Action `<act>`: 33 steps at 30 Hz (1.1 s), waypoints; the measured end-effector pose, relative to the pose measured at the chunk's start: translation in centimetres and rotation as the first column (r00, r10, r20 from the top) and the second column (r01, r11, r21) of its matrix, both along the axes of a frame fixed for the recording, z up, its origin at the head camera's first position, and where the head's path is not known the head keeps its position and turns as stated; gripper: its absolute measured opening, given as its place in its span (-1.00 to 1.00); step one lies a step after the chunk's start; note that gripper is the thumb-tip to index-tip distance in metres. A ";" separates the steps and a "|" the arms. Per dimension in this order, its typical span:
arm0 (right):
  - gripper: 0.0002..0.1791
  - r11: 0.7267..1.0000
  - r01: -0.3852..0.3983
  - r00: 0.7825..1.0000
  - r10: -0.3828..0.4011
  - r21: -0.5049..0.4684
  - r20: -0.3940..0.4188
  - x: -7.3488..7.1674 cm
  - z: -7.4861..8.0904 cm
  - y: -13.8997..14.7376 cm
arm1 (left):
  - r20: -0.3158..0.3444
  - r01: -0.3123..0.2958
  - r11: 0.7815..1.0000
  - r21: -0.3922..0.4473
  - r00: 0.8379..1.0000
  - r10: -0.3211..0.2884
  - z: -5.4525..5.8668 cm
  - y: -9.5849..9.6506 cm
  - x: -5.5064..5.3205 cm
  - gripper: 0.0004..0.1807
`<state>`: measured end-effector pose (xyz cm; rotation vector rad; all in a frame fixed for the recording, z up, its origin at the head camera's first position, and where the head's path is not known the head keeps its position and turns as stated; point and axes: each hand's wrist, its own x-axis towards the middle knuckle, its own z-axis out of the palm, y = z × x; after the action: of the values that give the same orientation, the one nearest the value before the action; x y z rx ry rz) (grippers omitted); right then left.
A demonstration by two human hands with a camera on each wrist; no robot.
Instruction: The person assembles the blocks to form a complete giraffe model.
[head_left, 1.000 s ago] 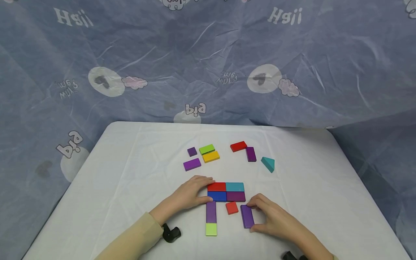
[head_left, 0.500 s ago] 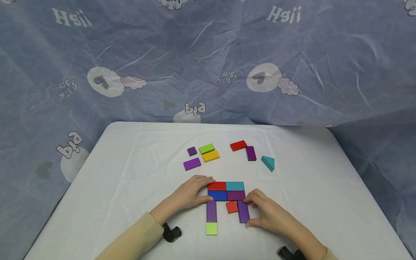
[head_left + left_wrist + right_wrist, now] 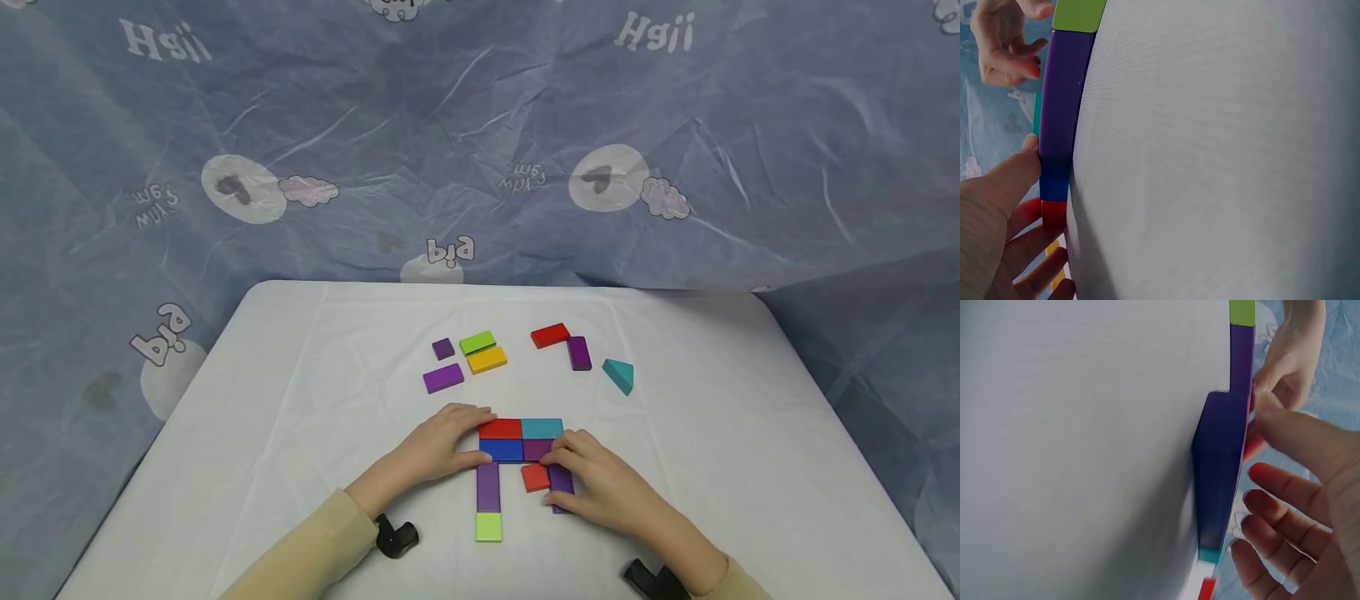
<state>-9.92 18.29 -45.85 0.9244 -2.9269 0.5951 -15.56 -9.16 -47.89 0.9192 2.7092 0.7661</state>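
Observation:
Flat coloured blocks lie on the white table. In the head view, my left hand [image 3: 438, 442] holds the left end of a group, its index finger along the red block [image 3: 504, 429] and its thumb at the blue block [image 3: 502, 451]. Beside these are a teal block [image 3: 542, 428] and a plum block [image 3: 534, 450]. A purple block [image 3: 487, 487] and a lime square [image 3: 488, 527] extend below. My right hand [image 3: 607, 483] hovers over another purple block [image 3: 561, 479], partly hiding it, fingertips close to a tilted red square [image 3: 535, 477]. In the right wrist view its fingers are spread, nothing between them.
Farther back lie a small purple square [image 3: 443, 348], a purple block [image 3: 443, 378], a lime block [image 3: 477, 342], a yellow block [image 3: 487, 360], a red block [image 3: 551, 336], a plum block [image 3: 579, 353] and a teal triangle [image 3: 620, 376]. A patterned blue sheet [image 3: 480, 150] hangs behind.
My right hand slid the upright purple block left and up against the plum block and red square, then let go and moved left over it. My left hand has stayed put.

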 end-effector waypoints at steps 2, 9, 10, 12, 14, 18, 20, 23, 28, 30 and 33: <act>-0.55 0.999 -0.032 0.999 0.032 0.027 -0.003 -0.3 0.1 -0.6 | -0.002 0.000 1.000 0.003 1.000 0.000 -0.1 0.0 0.0 -0.33; -0.61 0.994 -0.093 0.996 0.094 0.064 -0.002 -0.8 -0.1 -2.0 | 0.026 -0.011 1.000 0.006 1.000 0.011 -0.1 0.0 0.1 -0.33; -0.63 0.993 -0.102 0.995 0.103 0.065 -0.004 -0.8 -0.2 -2.1 | 0.032 -0.013 1.000 0.006 0.999 0.013 -0.1 0.0 0.2 -0.33; -0.64 0.991 -0.118 0.993 0.119 0.063 -0.008 -0.8 -0.3 -2.3 | 0.031 -0.014 1.000 0.011 0.999 0.013 -0.1 0.0 0.2 -0.33; -0.65 0.990 -0.124 0.992 0.124 0.062 -0.005 -0.8 -0.4 -2.4 | 0.030 -0.013 1.000 0.011 0.999 0.013 -0.1 0.0 0.2 -0.32; -0.66 0.994 -0.107 0.993 0.106 0.014 0.052 -0.6 -0.2 -2.5 | 0.030 -0.015 1.000 0.001 0.999 0.015 -0.1 0.0 0.1 -0.32; -0.66 0.996 -0.086 0.991 0.087 -0.015 0.103 -0.2 0.1 -2.3 | 0.028 -0.013 1.000 -0.002 1.000 0.013 -0.1 0.0 0.1 -0.32; -0.67 0.997 -0.055 0.983 0.065 -0.061 0.174 0.6 0.7 -1.7 | 0.017 -0.006 1.000 0.004 1.000 0.006 -0.2 -0.1 0.0 -0.33; -0.66 0.994 -0.010 0.970 0.035 -0.105 0.240 2.4 1.3 -0.2 | 0.010 0.004 1.000 0.016 1.000 -0.004 -0.1 -0.2 0.0 -0.35; -0.65 0.994 0.010 0.963 0.021 -0.113 0.270 3.0 1.2 0.5 | 0.004 0.008 1.000 0.018 1.000 -0.008 -0.1 -0.2 0.0 -0.35; -0.63 0.994 0.041 0.949 -0.007 -0.100 0.315 3.9 0.9 1.1 | 0.001 0.010 1.000 0.018 1.000 -0.010 -0.1 -0.2 -0.1 -0.34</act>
<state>-6.05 19.37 -44.99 0.8514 -3.1335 0.9699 -15.68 -9.36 -47.97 0.9350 2.6995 0.7901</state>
